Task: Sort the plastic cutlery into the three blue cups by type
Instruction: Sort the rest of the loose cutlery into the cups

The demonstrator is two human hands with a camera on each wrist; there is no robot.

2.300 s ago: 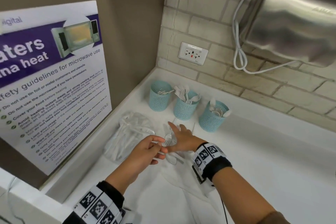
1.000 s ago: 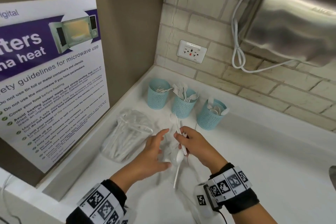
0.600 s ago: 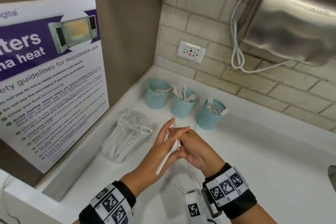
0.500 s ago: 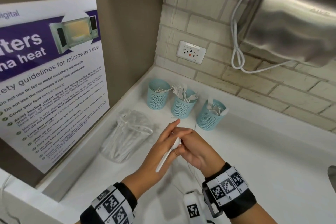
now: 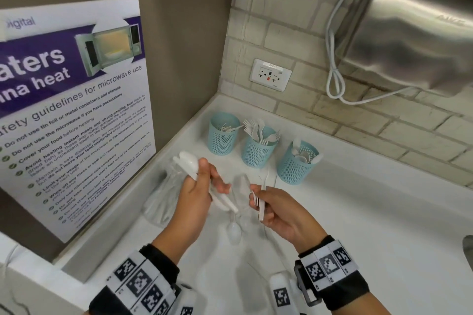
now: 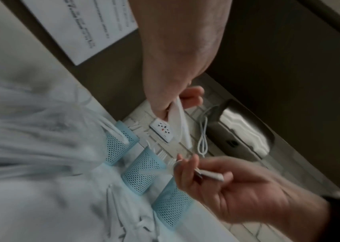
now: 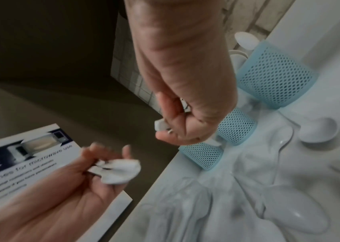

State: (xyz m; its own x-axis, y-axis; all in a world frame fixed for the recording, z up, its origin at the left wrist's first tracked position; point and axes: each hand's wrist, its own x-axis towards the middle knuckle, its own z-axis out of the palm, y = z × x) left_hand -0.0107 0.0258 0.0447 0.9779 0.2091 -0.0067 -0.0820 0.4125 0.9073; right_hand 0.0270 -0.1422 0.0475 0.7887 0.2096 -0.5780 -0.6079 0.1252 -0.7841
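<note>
Three blue mesh cups stand in a row near the back wall: the left cup (image 5: 223, 135) holds knives, the middle cup (image 5: 258, 152) forks, the right cup (image 5: 294, 167) spoons. In front of them, above the counter, my left hand (image 5: 211, 180) grips stacked white spoons (image 5: 190, 162) by the handles, bowls pointing up-left. My right hand (image 5: 257, 202) pinches a white fork with a second slim white piece (image 5: 262, 206). The right wrist view shows the spoons (image 7: 121, 169) in my left hand. A loose spoon (image 5: 234, 234) lies on the counter between my hands.
A clear plastic bag (image 5: 162, 199) of more cutlery lies at the left, against a leaning microwave poster (image 5: 76, 110). Clear wrappers (image 5: 242, 184) lie before the cups. A wall socket (image 5: 270, 74) and a steel dryer (image 5: 414, 41) are on the brick wall. The white counter (image 5: 384, 225) extends right.
My hands were joined over one bundle of cutlery and have now moved apart. The left hand took the spoons up and to the left, while the right keeps the fork and the slim piece.
</note>
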